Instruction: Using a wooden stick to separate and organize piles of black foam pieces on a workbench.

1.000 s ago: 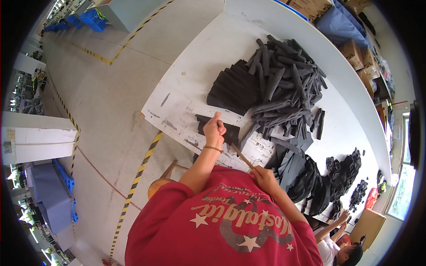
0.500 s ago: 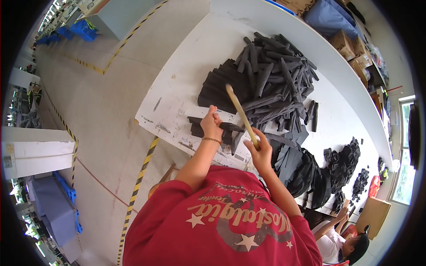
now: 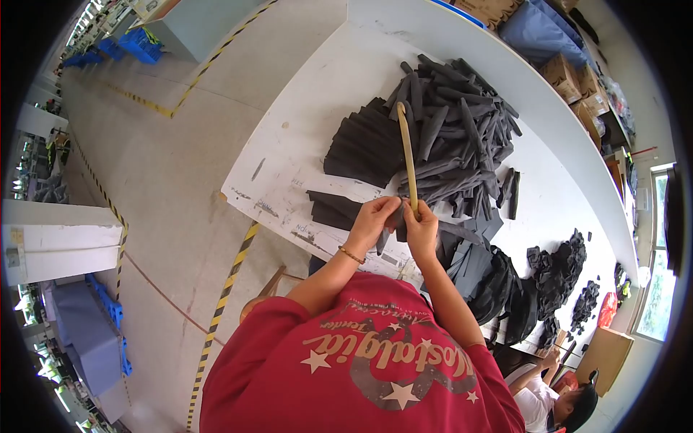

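My right hand (image 3: 422, 229) grips the lower end of a long wooden stick (image 3: 408, 155) that points up and away over the white table (image 3: 303, 137). My left hand (image 3: 373, 220) pinches a small dark fabric piece (image 3: 392, 225) against the base of the stick, right beside my right hand. Both hands meet above the table's near edge. Under them lies a flat stack of dark fabric pieces (image 3: 333, 209).
A big heap of rolled dark fabric tubes (image 3: 455, 133) and a fanned stack of flat pieces (image 3: 361, 148) lie farther back. More dark fabric piles (image 3: 556, 270) run along the table to the right, where another person (image 3: 548, 400) sits. Cardboard boxes (image 3: 570, 76) stand behind the table.
The stick has swung from low between my hands to pointing upward over the heap. My left hand came in from the flat stack and now meets my right hand at the stick's base.
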A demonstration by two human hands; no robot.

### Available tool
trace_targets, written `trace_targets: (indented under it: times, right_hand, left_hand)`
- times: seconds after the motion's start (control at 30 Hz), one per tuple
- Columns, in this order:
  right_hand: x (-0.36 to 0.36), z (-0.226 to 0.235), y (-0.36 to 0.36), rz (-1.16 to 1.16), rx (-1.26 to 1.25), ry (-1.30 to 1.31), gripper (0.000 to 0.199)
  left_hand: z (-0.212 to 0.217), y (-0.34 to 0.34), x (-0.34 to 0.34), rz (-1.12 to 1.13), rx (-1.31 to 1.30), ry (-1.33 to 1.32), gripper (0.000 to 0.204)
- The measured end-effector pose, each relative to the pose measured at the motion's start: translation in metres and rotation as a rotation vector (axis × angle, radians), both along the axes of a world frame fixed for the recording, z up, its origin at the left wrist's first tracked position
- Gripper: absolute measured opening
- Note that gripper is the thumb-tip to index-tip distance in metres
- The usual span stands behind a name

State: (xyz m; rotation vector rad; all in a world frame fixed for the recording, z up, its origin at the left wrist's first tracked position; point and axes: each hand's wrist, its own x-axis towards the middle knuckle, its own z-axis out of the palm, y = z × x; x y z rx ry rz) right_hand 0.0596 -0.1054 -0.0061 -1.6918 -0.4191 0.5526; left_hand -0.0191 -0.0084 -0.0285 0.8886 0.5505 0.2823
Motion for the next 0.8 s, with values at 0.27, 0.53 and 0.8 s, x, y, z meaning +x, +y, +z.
trace_targets:
  times: [0.27, 0.53, 0.8]
  right_hand:
    - [0.028, 0.003, -0.012, 0.310, -0.041, 0.047, 0.020]
    - [0.026, 0.007, -0.013, 0.097, -0.084, -0.039, 0.014]
    - [0.169, 0.058, -0.024, -0.455, 0.100, -0.275, 0.025]
  left_hand:
    - [-0.011, 0.019, -0.001, -0.247, 0.295, 0.026, 0.037]
    - [0.001, 0.000, -0.008, -0.502, -0.209, -0.025, 0.040]
    - [-0.017, -0.035, -0.055, -0.496, 0.194, 0.015, 0.033]
